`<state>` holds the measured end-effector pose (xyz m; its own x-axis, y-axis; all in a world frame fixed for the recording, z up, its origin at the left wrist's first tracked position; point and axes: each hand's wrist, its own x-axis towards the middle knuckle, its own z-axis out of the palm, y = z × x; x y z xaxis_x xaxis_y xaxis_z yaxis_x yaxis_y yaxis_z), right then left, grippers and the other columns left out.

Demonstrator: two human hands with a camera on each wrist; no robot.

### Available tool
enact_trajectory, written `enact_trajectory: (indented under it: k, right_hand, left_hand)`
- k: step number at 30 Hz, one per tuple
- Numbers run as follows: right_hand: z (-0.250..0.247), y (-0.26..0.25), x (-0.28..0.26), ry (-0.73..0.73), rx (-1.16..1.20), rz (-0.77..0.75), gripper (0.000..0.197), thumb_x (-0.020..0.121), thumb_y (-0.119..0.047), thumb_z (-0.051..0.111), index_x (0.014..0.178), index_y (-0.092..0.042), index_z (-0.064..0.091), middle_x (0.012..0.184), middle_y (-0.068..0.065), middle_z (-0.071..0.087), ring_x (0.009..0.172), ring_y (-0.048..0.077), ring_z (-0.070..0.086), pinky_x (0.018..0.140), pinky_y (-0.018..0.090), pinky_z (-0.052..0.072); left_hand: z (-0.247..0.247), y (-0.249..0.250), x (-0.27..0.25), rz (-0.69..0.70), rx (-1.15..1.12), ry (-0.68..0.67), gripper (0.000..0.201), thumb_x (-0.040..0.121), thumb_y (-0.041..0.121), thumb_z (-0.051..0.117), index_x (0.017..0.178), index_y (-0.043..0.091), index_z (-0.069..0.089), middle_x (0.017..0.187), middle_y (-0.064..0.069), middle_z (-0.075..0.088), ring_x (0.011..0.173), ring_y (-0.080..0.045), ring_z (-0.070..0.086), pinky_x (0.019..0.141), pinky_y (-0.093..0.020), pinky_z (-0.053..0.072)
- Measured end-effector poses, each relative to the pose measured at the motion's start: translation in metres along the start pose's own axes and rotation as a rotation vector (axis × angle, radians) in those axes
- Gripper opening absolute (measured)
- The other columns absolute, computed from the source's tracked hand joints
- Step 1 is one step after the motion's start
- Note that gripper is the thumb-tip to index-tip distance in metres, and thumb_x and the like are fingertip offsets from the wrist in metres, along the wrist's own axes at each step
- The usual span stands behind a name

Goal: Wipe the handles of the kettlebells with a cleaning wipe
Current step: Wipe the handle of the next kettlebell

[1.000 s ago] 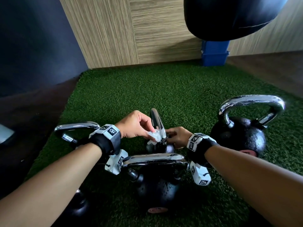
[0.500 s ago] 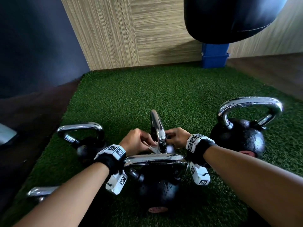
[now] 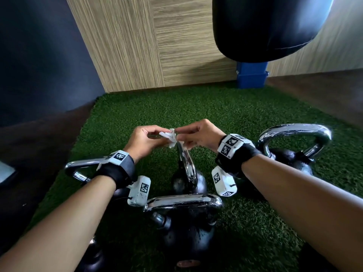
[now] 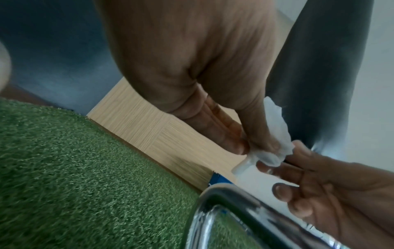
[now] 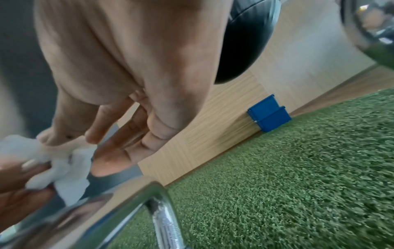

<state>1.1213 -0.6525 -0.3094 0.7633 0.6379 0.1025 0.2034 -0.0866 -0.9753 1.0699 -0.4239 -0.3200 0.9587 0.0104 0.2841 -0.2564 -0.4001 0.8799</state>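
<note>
Head view: four kettlebells stand on green turf (image 3: 225,114); both hands are raised above the middle one.
Wipe (image 3: 170,138): white, crumpled, held between the two hands just above the top of the middle handle (image 3: 185,160). Contact between its lower edge and the handle cannot be told.
Left hand (image 3: 146,141): thumb and fingers pinch the left side of the wipe. The left wrist view shows the fingertips (image 4: 238,146) closed on the bunched material.
Right hand (image 3: 198,135): fingers pinch the right side of the wipe. In the right wrist view the thumb (image 5: 51,139) presses on the wipe while the other fingers lie nearly straight.
Middle kettlebell (image 3: 189,182): chrome handle seen edge-on, directly below the hands.
Near kettlebell (image 3: 188,228): black body, chrome handle running crosswise, in front of the middle one.
Right kettlebell (image 3: 292,154): beside the right wrist, handle upright.
Left kettlebell (image 3: 78,167): partly hidden behind the left wrist.
Background: black punching bag (image 3: 265,26) hanging above, blue box (image 3: 252,75) against the wood-panel wall (image 3: 137,46).
</note>
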Motion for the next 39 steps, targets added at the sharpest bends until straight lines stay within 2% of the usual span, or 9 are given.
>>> enact_trajectory:
  k: [5,11,16,22,26,32,35,37,39]
  right_hand:
    - [0.011,-0.001,0.005,0.075,0.062,0.027,0.037,0.082,-0.002,0.077,0.118,0.002,0.069,0.106,0.023,0.074,0.085,0.032,0.068,0.073,0.028,0.063]
    - [0.004,0.009,0.002,0.231,0.082,0.047,0.026,0.083,-0.001,0.077,0.107,0.008,0.072,0.099,0.026,0.074,0.079,0.032,0.072,0.069,0.03,0.064]
    - [-0.011,0.028,-0.003,0.386,0.053,0.119,0.015,0.082,-0.004,0.079,0.096,0.002,0.076,0.095,0.024,0.075,0.089,0.039,0.073,0.088,0.051,0.059]
    - [-0.02,0.053,-0.012,0.506,-0.08,0.242,0.003,0.078,-0.013,0.082,0.079,-0.013,0.079,0.086,0.019,0.077,0.079,0.029,0.075,0.083,0.05,0.061]
    - [-0.017,0.068,-0.016,0.542,-0.16,0.301,0.005,0.077,-0.017,0.084,0.077,-0.016,0.079,0.079,0.012,0.078,0.073,0.026,0.077,0.073,0.042,0.064]
    - [-0.009,0.079,-0.015,0.572,-0.122,0.362,0.013,0.076,-0.013,0.084,0.076,-0.017,0.072,0.073,0.01,0.077,0.058,0.02,0.072,0.062,0.042,0.064]
    - [-0.005,0.083,-0.014,0.58,-0.143,0.371,0.013,0.075,-0.012,0.084,0.075,-0.016,0.072,0.073,0.009,0.076,0.053,0.018,0.07,0.058,0.038,0.064]
    - [-0.003,0.087,-0.013,0.59,-0.165,0.375,0.014,0.072,-0.013,0.084,0.071,-0.019,0.071,0.067,0.004,0.075,0.05,0.015,0.069,0.055,0.037,0.063]
    - [0.0,0.091,-0.012,0.59,-0.191,0.37,0.018,0.072,-0.014,0.084,0.066,-0.023,0.07,0.062,0.0,0.074,0.05,0.015,0.07,0.054,0.039,0.063]
  left_hand:
    - [0.001,0.004,0.003,-0.078,-0.105,-0.04,0.044,0.06,0.021,0.092,0.1,0.024,0.073,0.101,-0.001,0.08,0.093,-0.013,0.076,0.081,-0.027,0.06]
    - [0.008,-0.008,0.012,-0.244,-0.199,-0.152,0.055,0.072,-0.021,0.073,0.103,0.019,0.051,0.113,-0.011,0.074,0.09,-0.021,0.076,0.071,-0.036,0.064]
    - [0.03,-0.029,-0.008,-0.434,0.709,-0.638,0.132,0.053,0.044,0.098,0.157,0.012,0.025,0.158,-0.005,0.041,0.141,-0.027,0.047,0.115,-0.046,0.043]
    - [0.076,-0.05,-0.04,-0.26,0.593,-0.723,0.134,0.076,0.053,0.084,0.159,0.005,-0.009,0.156,-0.009,0.041,0.136,-0.022,0.048,0.114,-0.04,0.042]
    - [0.088,-0.052,-0.044,-0.295,0.556,-0.666,0.163,0.048,0.089,0.068,0.156,0.007,-0.022,0.166,-0.016,0.018,0.15,-0.03,0.028,0.122,-0.045,0.031]
    - [0.082,-0.058,-0.036,-0.155,0.743,-0.742,0.097,0.082,0.069,0.065,0.152,0.01,0.033,0.155,-0.009,0.038,0.139,-0.025,0.041,0.118,-0.044,0.036]
    - [0.069,-0.055,-0.031,-0.123,0.724,-0.762,0.023,0.085,0.048,0.074,0.1,0.044,0.057,0.103,0.015,0.062,0.097,-0.01,0.06,0.103,-0.041,0.05]
    - [0.062,-0.058,-0.029,-0.135,0.799,-0.773,0.018,0.084,0.048,0.075,0.093,0.042,0.061,0.096,0.014,0.067,0.091,-0.01,0.063,0.099,-0.037,0.052]
    - [0.061,-0.064,-0.032,-0.153,0.88,-0.782,0.04,0.085,0.054,0.073,0.114,0.028,0.065,0.116,0.002,0.069,0.107,-0.018,0.063,0.104,-0.036,0.049]
